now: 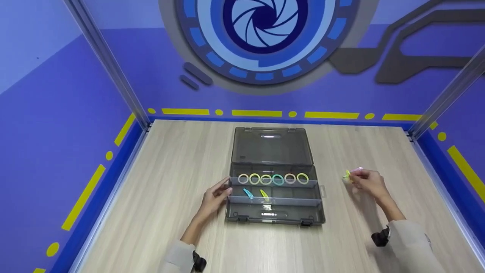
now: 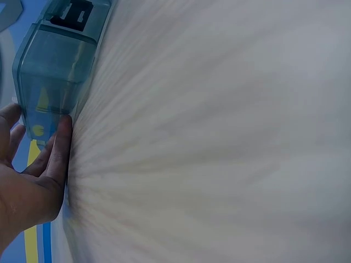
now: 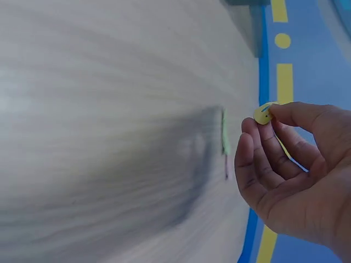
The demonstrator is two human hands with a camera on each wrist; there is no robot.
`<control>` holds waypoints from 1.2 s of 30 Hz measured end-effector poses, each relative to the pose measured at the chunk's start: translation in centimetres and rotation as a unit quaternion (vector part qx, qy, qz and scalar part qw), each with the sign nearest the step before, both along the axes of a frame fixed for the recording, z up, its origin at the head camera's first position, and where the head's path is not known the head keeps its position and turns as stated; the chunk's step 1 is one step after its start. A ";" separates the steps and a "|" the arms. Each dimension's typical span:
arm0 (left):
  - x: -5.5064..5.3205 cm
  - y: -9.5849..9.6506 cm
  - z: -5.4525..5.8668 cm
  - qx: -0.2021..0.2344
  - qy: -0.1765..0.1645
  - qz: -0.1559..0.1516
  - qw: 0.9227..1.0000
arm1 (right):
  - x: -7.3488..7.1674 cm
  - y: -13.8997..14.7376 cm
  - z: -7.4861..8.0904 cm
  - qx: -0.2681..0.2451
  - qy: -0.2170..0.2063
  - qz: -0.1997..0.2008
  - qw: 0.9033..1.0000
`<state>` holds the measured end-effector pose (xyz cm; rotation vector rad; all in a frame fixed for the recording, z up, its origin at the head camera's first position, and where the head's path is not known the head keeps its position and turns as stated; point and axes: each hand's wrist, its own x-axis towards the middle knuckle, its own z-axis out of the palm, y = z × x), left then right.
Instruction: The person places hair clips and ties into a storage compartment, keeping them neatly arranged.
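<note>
A translucent dark storage box (image 1: 276, 216) lies with its lid (image 1: 272, 148) folded back. My left hand (image 1: 213, 199) rests against its left side, and in the left wrist view the fairly straight fingers (image 2: 61, 150) touch the box's end low by the table. Out to the right of the box, my right hand (image 1: 371, 182) pinches a yellow snap hair clip (image 3: 263, 113) between thumb and fingertips. Beneath it on the table are a green clip (image 3: 225, 132) and a pink one (image 3: 227, 167). In the box's middle compartment lie a blue clip (image 1: 248, 193) and a yellow clip (image 1: 264, 195).
Several pastel rings, among them a green ring (image 1: 278, 179), stand in a row in the back compartment. Clear dividers (image 1: 295, 201) split the box lengthwise. The wooden table (image 1: 182, 163) meets blue panels (image 1: 125, 76) at the back and sides.
</note>
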<state>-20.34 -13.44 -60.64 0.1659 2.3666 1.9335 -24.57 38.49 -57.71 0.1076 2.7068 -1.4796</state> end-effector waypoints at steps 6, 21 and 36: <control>0.2 0.2 0.1 0.005 0.007 -0.005 1.000 | 0.0 -1.4 1.5 -0.011 -0.012 0.017 1.000; -1.3 -0.2 -3.7 0.012 0.008 0.013 1.000 | -0.9 -5.9 3.0 -0.039 -0.007 0.119 0.992; -1.2 -0.3 -3.6 -0.014 0.003 0.012 1.000 | -0.7 -10.3 2.7 -0.031 -0.012 0.161 0.986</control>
